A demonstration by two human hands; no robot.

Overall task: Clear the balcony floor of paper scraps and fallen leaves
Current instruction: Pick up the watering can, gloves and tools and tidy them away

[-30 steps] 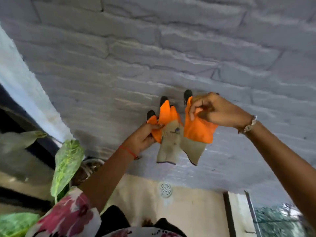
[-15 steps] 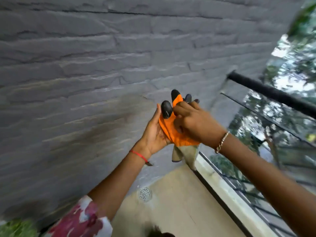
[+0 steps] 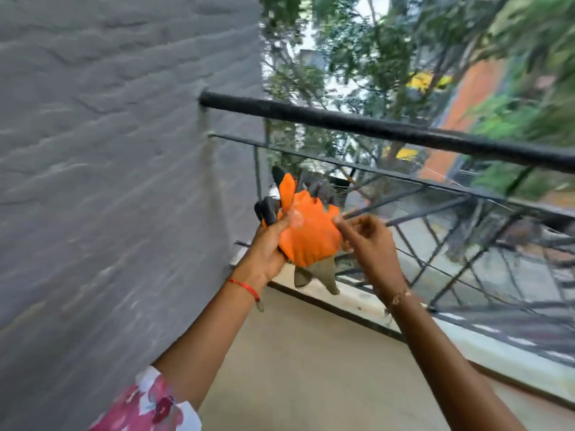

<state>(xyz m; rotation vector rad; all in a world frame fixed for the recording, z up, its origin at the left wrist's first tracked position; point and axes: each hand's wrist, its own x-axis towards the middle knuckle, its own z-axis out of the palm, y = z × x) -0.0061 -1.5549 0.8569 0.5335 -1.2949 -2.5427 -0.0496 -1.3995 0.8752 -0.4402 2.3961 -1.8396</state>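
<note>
**Orange gloves gripped at frame centre**

Fingers (image 3: 284, 220) of the left hand (image 3: 267, 247) curled round a bunched pair of orange gloves (image 3: 308, 237), black fingertips up, grey cuffs hanging below. Right hand (image 3: 370, 244) just beside the gloves' right edge, fingers loosely curled, fingertips (image 3: 337, 219) at the fabric; pinching or merely close, cannot tell through blur. Red thread (image 3: 245, 287) on the left wrist, bracelet (image 3: 399, 298) on the right, floral sleeve (image 3: 149, 405) at lower left. Behind the hands, black railing (image 3: 373, 126) crossing centre to right. Grey wall (image 3: 109, 181) filling the left. Beige balcony floor (image 3: 311, 368) at lower middle.
</note>
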